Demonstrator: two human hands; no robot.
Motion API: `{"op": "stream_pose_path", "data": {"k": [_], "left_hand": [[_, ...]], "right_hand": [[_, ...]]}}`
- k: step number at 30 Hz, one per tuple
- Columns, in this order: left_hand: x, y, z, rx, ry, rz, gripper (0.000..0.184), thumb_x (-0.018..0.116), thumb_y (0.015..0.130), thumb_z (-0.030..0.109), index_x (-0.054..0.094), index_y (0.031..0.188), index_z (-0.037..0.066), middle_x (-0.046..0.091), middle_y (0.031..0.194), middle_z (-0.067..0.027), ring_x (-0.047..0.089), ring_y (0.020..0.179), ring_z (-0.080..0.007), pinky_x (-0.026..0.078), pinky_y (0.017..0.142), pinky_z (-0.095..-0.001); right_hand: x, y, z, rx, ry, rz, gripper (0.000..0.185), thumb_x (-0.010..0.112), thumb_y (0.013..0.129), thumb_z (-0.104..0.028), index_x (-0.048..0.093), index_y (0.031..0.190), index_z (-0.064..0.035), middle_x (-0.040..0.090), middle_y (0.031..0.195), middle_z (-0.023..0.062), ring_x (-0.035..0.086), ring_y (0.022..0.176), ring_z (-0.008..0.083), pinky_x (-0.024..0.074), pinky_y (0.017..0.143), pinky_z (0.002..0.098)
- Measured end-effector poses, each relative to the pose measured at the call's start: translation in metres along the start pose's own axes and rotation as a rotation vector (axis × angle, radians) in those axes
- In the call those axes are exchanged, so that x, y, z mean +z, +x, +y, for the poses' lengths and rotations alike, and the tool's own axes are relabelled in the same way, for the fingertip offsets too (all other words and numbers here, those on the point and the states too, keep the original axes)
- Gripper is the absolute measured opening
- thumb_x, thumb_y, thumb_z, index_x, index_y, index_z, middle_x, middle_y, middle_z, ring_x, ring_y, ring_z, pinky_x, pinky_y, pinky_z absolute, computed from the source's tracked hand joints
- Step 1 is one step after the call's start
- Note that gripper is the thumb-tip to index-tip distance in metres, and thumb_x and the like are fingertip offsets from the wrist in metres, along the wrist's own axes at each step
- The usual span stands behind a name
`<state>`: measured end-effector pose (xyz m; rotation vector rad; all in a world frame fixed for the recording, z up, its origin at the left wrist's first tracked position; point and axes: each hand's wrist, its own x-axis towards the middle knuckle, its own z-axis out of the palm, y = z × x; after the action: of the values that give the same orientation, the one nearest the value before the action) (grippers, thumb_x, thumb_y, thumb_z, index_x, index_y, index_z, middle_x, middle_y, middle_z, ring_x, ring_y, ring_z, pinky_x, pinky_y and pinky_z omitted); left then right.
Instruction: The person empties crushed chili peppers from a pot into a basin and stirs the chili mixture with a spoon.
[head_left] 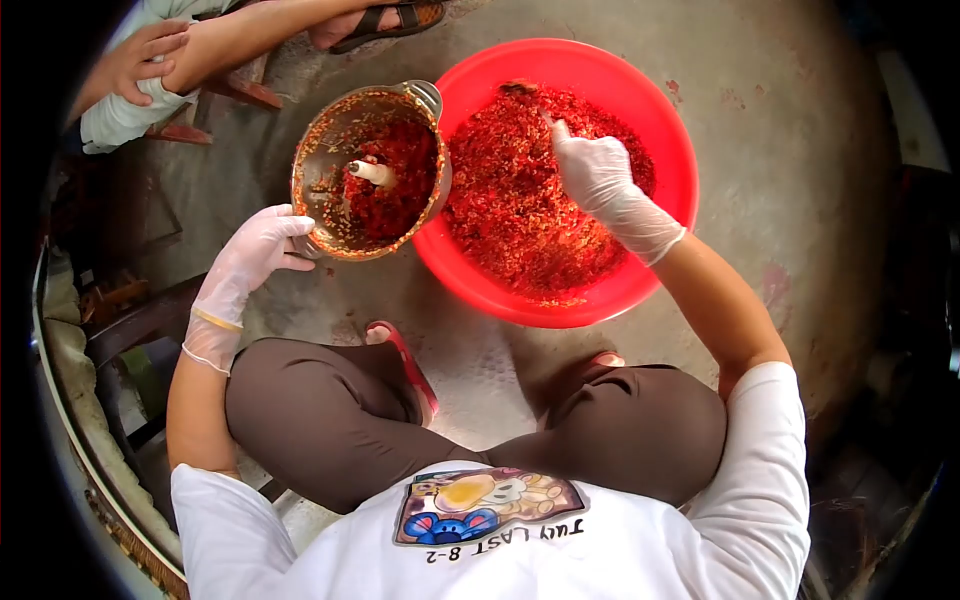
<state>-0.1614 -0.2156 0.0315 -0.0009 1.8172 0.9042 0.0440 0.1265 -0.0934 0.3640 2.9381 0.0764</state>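
Observation:
A steel pot [430,215] with a white central post [373,173] holds chopped red chili, and bits of it cling to the inner wall. My gloved left hand [262,245] grips the pot's near-left handle, tilting the pot beside the basin. The big red basin [677,150] on the floor is filled with chopped red chili [530,200]. Over its right part is my gloved right hand [598,175], fingers closed round the end of a thin utensil [546,117] whose dark tip lies in the chili near the far rim.
At the upper left, another person's hand [150,62] rests on their bent leg, with a sandalled foot [385,22] beyond the pot. Wooden stool legs [245,92] stand beneath. My legs [320,410] and red slippers [411,370] are below the pot and basin.

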Motion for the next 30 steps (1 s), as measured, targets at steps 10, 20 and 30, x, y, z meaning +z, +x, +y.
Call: {"op": "stream_pose_path", "data": {"k": [10,20,30], "left_hand": [[-0.001,0.002,0.0,-0.018,0.012,-0.003,0.029,0.059,0.087,0.02,0.055,0.112,0.005,0.063,0.106,-0.0076,0.062,0.09,-0.0189,0.053,0.078,-0.0403],[-0.005,0.007,0.0,-0.032,0.038,-0.029,0.033,0.06,0.087,0.023,0.054,0.115,0.006,0.063,0.108,-0.0069,0.062,0.093,-0.018,0.052,0.08,-0.0396],[0.002,0.0,0.002,-0.021,0.038,0.001,0.033,0.06,0.087,0.023,0.054,0.114,0.005,0.064,0.103,-0.007,0.062,0.087,-0.0173,0.052,0.077,-0.0381]], "right_hand": [[-0.024,-0.08,-0.025,-0.327,0.028,0.096,0.049,0.05,0.082,-0.009,0.05,0.131,-0.009,0.056,0.062,0.0014,0.057,0.053,0.0199,0.0439,0.057,0.037],[-0.01,-0.045,0.003,-0.207,0.14,0.171,0.046,0.05,0.085,-0.008,0.049,0.131,-0.0133,0.058,0.064,0.004,0.06,0.056,0.0218,0.0456,0.054,0.038],[-0.006,-0.094,-0.022,-0.481,0.14,0.069,0.044,0.046,0.086,-0.012,0.051,0.13,-0.0146,0.056,0.065,0.0043,0.059,0.059,0.0211,0.043,0.061,0.038]]}}
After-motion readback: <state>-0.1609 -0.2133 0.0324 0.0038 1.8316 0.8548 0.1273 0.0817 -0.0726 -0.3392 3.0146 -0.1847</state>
